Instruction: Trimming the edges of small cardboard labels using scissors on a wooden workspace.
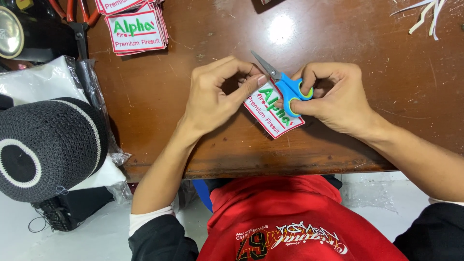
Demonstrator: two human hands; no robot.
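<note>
The left hand (212, 96) pinched the upper edge of an embroidered patch (271, 112), a white rectangle with a red border and green and red lettering, fingers curled and the fingertips closed on the cloth. The right hand (333, 96) was closed around the blue handles of a small pair of scissors (285, 87), thumb and fingers through the loops, the grey blades pointing toward the far edge of the table (396, 72) and lying over the patch's top edge. Whether the blades were cutting could not be told. The patch lay tilted, near the table's front edge and roughly at its middle. A stack of like patches (136, 29) sat at the far left corner, beside red-handled pliers (77, 19). White strips of trimmings (425, 14) lay toward the far right corner. A dark knitted cap (48, 145) rested on a plastic bag off the table's left edge.
</note>
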